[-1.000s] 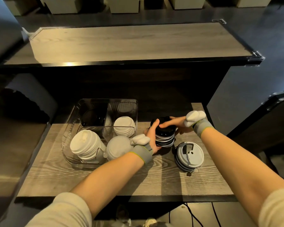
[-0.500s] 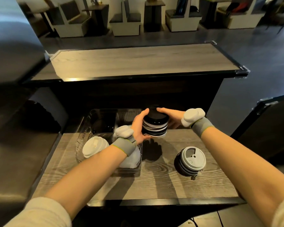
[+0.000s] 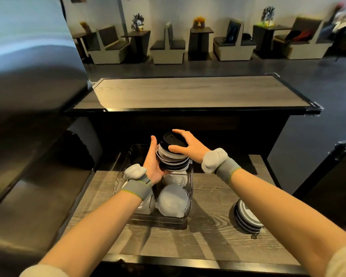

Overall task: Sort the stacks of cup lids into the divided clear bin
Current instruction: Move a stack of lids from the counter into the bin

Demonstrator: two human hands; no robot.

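**Head view: state of sort, itemised**

- Item in hand: black-topped lid stack (image 3: 172,154), pale lids showing beneath the dark top one. It is held in the air and tilted, over the far end of the clear bin (image 3: 189,196). It is not yet set down, and the compartment beneath it is hidden by the stack and hands.
- Left hand (image 3: 154,162): palm cupped against the left side and underside of the stack, thumb standing up along its edge. The fingers are tucked beneath, and how they lie cannot be told.
- Right hand (image 3: 188,146): fingers spread and curved over the top lid, thumb pressed on the near rim.
- Both wrists carry grey wrist bands (image 3: 137,188).
- Already in the bin: white lids (image 3: 173,200) in the near right compartment, and more white lids (image 3: 176,179) just behind them. A further white pile at near left is largely covered by the left forearm.
- Still outside: grey lid stack (image 3: 246,216), standing on the wooden shelf (image 3: 208,242), well apart from the bin on its right, untouched by either hand.

Judged progress: past the halfway mark. The white lids are lodged and the black-topped stack is about to be lowered. The grey stack looks to be the last one left to fetch and place
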